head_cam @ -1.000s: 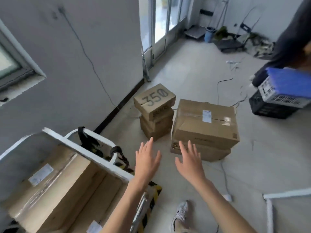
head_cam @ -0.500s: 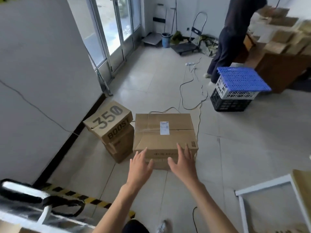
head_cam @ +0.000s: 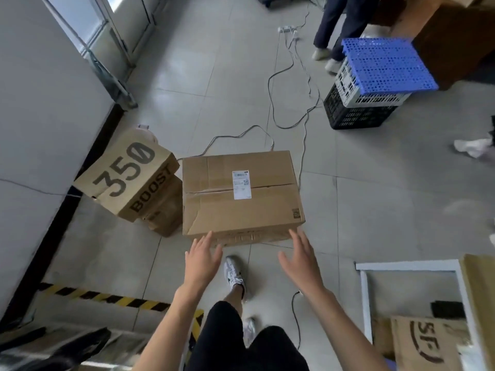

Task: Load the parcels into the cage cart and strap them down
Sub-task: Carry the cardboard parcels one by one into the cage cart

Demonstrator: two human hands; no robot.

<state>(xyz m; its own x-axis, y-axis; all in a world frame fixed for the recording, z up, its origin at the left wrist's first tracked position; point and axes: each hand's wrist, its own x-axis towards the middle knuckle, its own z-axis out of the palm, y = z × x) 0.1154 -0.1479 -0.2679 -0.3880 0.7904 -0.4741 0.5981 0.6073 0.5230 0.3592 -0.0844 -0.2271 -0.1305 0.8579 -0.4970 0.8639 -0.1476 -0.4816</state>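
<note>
Head view looked down on our left hand (head_cam: 202, 259) and right hand (head_cam: 300, 259), both released with fingers spread, holding nothing, reaching to the near edge of a large taped cardboard parcel (head_cam: 241, 204); we could not tell whether they touched it. Our white shoe (head_cam: 233, 273) stood on the tiled floor (head_cam: 375, 204) between them. Touching the parcel's left side lay a tilted "350 BOOST" shoe box (head_cam: 126, 175) on more boxes by the wall. Beyond, cables (head_cam: 278, 108) trailed towards stacked crates, a blue crate (head_cam: 385, 65) topmost, near another person's legs (head_cam: 337, 22).
</note>
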